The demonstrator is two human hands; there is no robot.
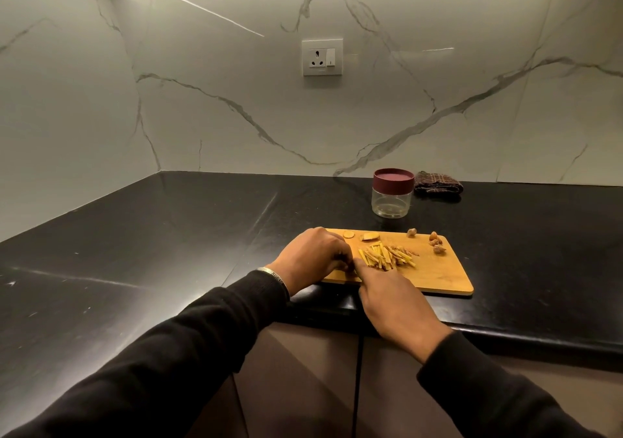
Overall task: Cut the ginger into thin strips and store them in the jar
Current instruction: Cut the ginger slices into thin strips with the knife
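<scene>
A pile of thin yellow ginger strips point(387, 257) lies in the middle of the wooden cutting board point(441, 272). Two ginger slices point(370, 236) rest near the board's far edge. My left hand point(312, 259) sits on the board's left end with its fingers curled down. My right hand point(394, 302) reaches in from the near side, and its fingertips meet the left hand's just left of the strips. Whatever lies between the fingers is hidden, and no knife blade shows. Behind the board stands a clear jar point(392, 201), empty, with its maroon lid on.
Brown ginger peel scraps point(436, 242) lie at the board's far right corner. A folded dark checked cloth point(438, 184) sits by the marble wall right of the jar. The black counter point(168, 235) runs along the wall and round the corner on the left.
</scene>
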